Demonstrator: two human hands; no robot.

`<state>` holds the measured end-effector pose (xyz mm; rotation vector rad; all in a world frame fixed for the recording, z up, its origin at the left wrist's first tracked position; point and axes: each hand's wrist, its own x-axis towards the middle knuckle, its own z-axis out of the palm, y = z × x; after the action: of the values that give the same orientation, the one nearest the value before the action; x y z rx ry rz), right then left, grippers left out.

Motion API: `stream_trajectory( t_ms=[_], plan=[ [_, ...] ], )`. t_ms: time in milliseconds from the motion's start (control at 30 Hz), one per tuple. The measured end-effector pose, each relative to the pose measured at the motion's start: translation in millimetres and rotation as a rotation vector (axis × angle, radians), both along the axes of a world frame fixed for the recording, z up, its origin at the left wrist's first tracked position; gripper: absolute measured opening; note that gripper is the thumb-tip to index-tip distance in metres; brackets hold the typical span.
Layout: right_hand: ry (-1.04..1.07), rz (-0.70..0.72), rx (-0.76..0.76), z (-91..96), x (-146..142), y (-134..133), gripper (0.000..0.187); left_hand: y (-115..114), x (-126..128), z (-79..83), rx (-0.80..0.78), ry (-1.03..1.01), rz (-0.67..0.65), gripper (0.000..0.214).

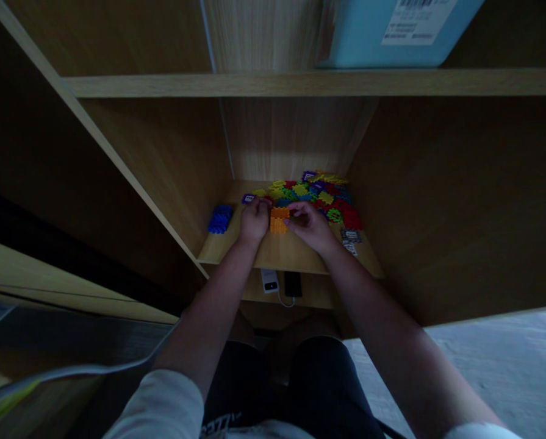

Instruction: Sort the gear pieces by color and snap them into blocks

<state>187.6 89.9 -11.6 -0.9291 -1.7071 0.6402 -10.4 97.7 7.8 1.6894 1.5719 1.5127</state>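
Note:
A small stack of orange interlocking toy pieces with notched edges [279, 221] stands on the shelf board between my two hands. My right hand [310, 225] has its thumb and forefinger at the stack's right side, gripping it there. Close by the stack's left side, my left hand [254, 221] is curled, and its fingertips are partly hidden. Behind the hands lies a loose pile of pieces [300, 190] in red, yellow, green, blue and purple. A stack of blue pieces [220, 219] rests farther left on the same board.
Cabinet walls [176, 152] rise on both sides, and an upper shelf [273, 84] crosses above with a light blue box [368, 36]. Patterned pieces [350, 236] lie at the right. Below sit a white device [269, 280] with a cable and a dark phone-like object [293, 284].

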Motion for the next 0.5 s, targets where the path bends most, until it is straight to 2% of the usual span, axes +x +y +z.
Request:
stream_trajectory(
  t_ms=[200, 500],
  plan=[
    [-0.014, 0.003, -0.017, 1.5, 0.3, -0.3, 0.042, 4.0, -0.5, -5.2, -0.017, -0.006, -0.007, 0.029],
    [-0.025, 0.019, -0.056, -0.8, 1.0, -0.9, 0.047, 13.3, -2.8, -18.1, 0.105, -0.060, -0.019, 0.024]
  ],
)
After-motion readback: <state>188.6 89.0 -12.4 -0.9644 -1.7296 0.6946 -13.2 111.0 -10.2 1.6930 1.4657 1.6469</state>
